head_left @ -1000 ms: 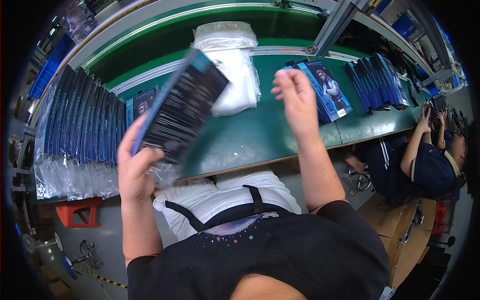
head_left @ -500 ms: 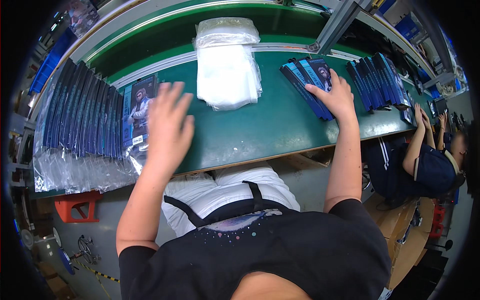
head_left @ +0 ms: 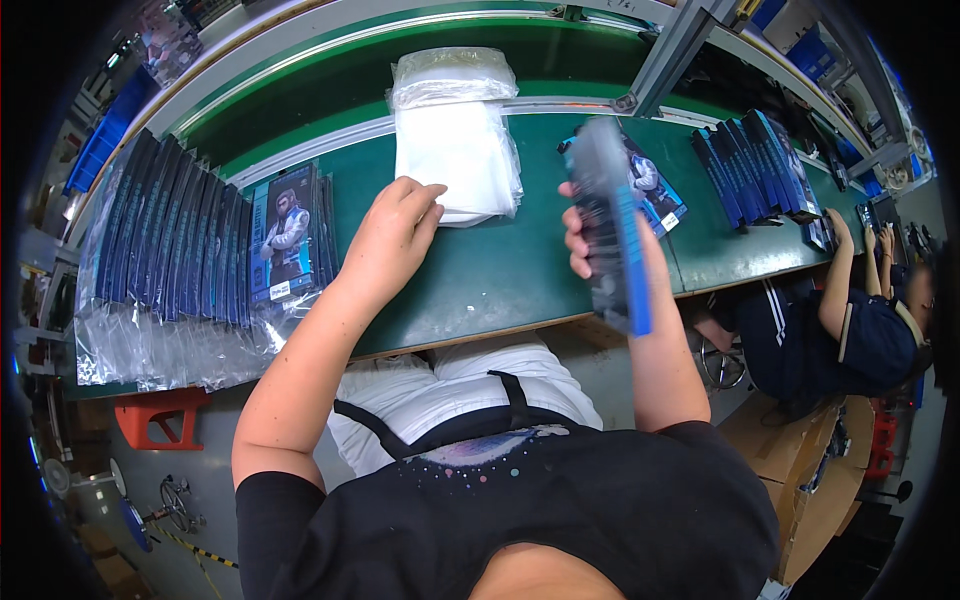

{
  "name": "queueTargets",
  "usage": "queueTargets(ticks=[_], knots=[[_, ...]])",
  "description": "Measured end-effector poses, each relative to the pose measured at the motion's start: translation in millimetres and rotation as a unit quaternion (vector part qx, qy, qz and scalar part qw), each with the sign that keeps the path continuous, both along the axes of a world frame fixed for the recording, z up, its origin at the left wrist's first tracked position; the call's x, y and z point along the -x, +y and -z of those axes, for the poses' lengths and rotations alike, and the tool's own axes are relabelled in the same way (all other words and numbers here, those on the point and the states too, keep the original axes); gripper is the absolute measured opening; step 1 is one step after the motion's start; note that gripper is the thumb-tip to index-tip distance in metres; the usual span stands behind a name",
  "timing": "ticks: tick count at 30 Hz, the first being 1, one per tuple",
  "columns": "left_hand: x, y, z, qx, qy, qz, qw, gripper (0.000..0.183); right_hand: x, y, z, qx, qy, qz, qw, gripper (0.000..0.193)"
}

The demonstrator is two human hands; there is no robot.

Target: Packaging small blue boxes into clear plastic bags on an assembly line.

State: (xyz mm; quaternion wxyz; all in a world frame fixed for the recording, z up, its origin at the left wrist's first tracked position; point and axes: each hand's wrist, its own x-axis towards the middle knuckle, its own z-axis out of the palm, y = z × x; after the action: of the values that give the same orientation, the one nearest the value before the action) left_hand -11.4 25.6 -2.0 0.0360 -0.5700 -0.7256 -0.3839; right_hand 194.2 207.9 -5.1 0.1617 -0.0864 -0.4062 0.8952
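Observation:
My right hand (head_left: 580, 238) grips a slim dark blue box (head_left: 612, 235), upright and blurred by motion, above the table. Behind it another blue box (head_left: 655, 190) with a printed figure lies on the green table. At the lower left edge of a stack of clear plastic bags (head_left: 455, 150), my left hand (head_left: 398, 225) has its fingers drawn together on the top bag; exactly how much it pinches is hard to see. To the left stands a long row of bagged boxes (head_left: 170, 230), the nearest one (head_left: 285, 235) showing its printed front.
More blue boxes (head_left: 750, 165) lean together at the right of the green table (head_left: 480, 280). A metal post (head_left: 670, 60) rises at the back. A co-worker (head_left: 850, 320) sits to the right, near an open cardboard box (head_left: 810, 470). A red stool (head_left: 160, 418) stands below left.
My right hand has lifted a box off the small pile and turned it upright toward me. My left hand has moved right from the bagged row to the plastic bags.

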Motion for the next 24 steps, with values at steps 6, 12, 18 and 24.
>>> queueTargets(ticks=[6,12,18,24], knots=[[9,-4,-3,0.040,-0.037,0.024,0.998,0.021,27,-42,1,0.054,-0.020,-0.118,0.991,0.052],[6,-6,-10,0.060,0.077,0.041,0.994,0.030,37,-46,-1,0.081,-0.042,-0.141,0.986,0.049],[17,-6,-9,0.095,0.056,0.038,0.993,0.023,23,-47,-1,0.073,-0.043,-0.120,0.989,0.048],[11,-4,-12,0.049,-0.064,-0.002,0.997,0.016,24,-54,-7,0.082,-0.035,-0.149,0.985,0.051]])
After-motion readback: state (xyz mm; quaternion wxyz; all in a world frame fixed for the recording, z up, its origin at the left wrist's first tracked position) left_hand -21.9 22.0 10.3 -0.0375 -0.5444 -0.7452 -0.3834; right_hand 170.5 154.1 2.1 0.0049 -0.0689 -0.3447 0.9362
